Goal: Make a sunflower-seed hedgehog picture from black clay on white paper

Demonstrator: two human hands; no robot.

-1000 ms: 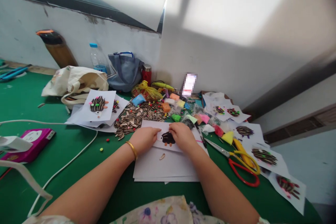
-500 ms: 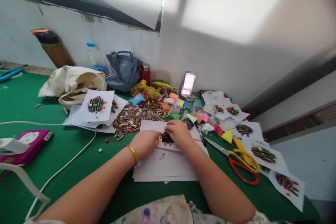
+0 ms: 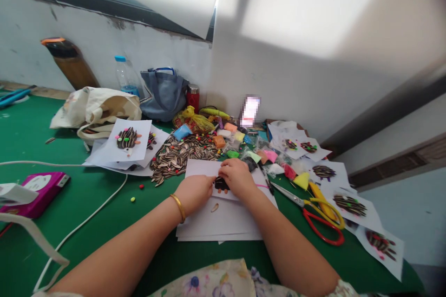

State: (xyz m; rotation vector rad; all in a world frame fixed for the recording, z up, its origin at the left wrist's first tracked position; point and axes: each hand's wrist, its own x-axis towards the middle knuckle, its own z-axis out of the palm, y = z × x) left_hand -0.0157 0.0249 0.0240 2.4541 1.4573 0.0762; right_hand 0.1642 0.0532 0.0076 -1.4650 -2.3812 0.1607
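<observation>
Bearing on the dark figure point(image 3: 221, 184), both hands now meet at its upper left part. The figure lies on a white sheet point(image 3: 198, 167), its two orange feet toward the wearer; pale streaks on its body are too small to identify. Against a second ago, the left hand point(image 3: 195, 192) is closer in, its extended index fingertip at the figure's left end and covering much of it. The right hand point(image 3: 239, 177) sits further over the figure's top, fingers bunched, and matches its position half a second ago. Whether either hand grips anything cannot be told. In judgement, the change brings both hands to bear on one small spot, the left finger pressing or steadying there. Nearer the wearer than the figure, one loose seed point(image 3: 214, 207) lies on the paper stack point(image 3: 223, 228), unmoved. Beyond the figure and to its left is a seed heap point(image 3: 184, 154); to its right, scissors point(image 3: 301, 202) lie open on the green counter point(image 3: 31, 144).
</observation>
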